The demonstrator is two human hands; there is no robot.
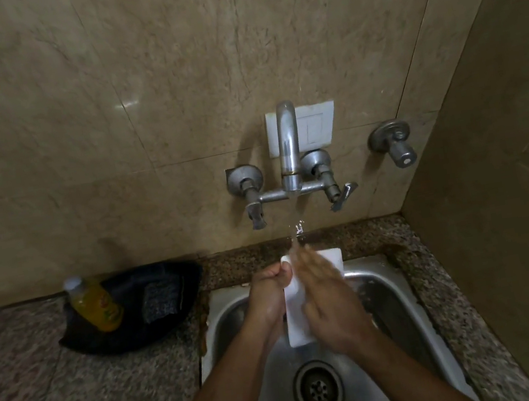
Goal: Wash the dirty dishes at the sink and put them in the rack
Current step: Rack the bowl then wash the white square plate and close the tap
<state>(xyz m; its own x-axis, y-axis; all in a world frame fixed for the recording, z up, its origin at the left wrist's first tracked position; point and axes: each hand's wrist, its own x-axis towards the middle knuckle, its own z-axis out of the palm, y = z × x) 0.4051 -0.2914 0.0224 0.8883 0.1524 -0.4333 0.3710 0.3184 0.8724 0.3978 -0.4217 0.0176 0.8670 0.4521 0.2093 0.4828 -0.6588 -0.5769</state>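
A white rectangular plate (pixel 296 313) is held over the steel sink (pixel 398 286), under the running tap (pixel 287 148). My left hand (pixel 271 294) grips the plate's left edge with curled fingers and the thumb on top. My right hand (pixel 327 301) lies flat across the plate's face with the fingers straight, blurred by motion. Water falls from the spout onto the plate's far end, by my right fingertips. Most of the plate is hidden under my right hand.
A black tray (pixel 134 328) on the granite counter left of the sink holds a yellow soap bottle (pixel 94 305) and a dark scrub pad (pixel 161 300). The sink drain (pixel 318 390) lies near me. A spare wall tap (pixel 394 143) sticks out right. A brown side wall (pixel 493 164) closes the right.
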